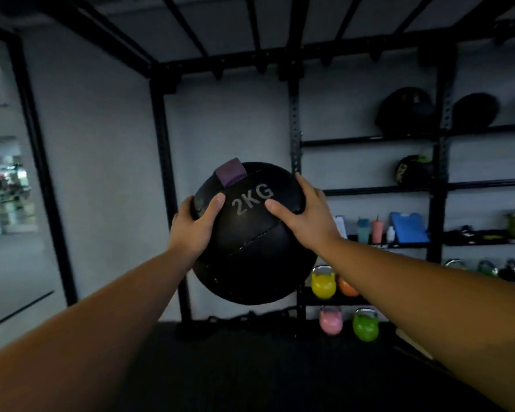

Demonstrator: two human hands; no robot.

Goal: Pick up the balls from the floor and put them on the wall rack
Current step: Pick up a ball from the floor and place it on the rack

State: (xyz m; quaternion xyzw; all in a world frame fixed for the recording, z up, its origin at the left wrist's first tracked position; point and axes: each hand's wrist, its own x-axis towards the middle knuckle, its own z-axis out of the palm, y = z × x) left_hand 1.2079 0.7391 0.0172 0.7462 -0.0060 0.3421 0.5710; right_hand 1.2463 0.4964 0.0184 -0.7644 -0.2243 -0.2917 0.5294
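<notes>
A black medicine ball [254,233] hangs in mid-air at the centre of the view, clear of the floor, gripped between both hands. It is stitched in panels, printed "2KG" in grey near its top, and carries a purple tab [230,173] at its 12 o'clock. The left hand [195,226] clasps it at 9 o'clock, fingers spread wide over the surface with the thumb up beside the print. The right hand [302,211] clasps it at about 2 o'clock, thumb reaching in toward the lettering.

Behind the ball, a black upright post [295,120] of the wall rack [369,139] rises directly past its 1 o'clock edge. At 2 o'clock, the top shelf holds two dark balls [406,110]; a smaller dark ball [412,169] sits one shelf down. At 3 o'clock stand bottles [369,230] and a blue clipboard [409,227]. At 4 to 5 o'clock sit a yellow kettlebell [323,282], a pink kettlebell [331,321] and a green kettlebell [365,324].
</notes>
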